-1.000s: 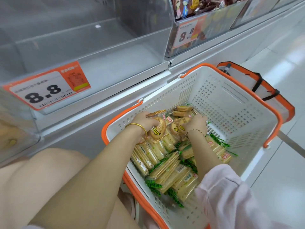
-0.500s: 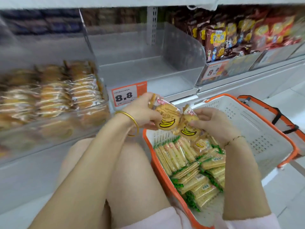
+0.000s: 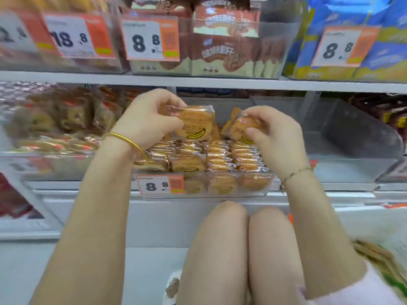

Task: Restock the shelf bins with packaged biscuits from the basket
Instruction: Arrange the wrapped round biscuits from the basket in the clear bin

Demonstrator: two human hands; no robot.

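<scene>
My left hand grips a clear-wrapped round biscuit packet with a banana drawing, held above a clear shelf bin. My right hand pinches a second banana biscuit packet beside the first. Both packets hover over the bin, which holds several rows of the same packets behind an 8.8 price tag. Only a corner of the basket with yellow-green biscuit packs shows at the lower right edge.
An empty clear bin stands right of the banana bin; a bin of brown wrapped cakes stands left. The upper shelf carries brown and blue packs behind price tags. My bare knees are below the bin.
Both hands lifted the banana biscuit packets out of the basket and carried them left and up to the bin. The view swung from the basket to the shelf.
</scene>
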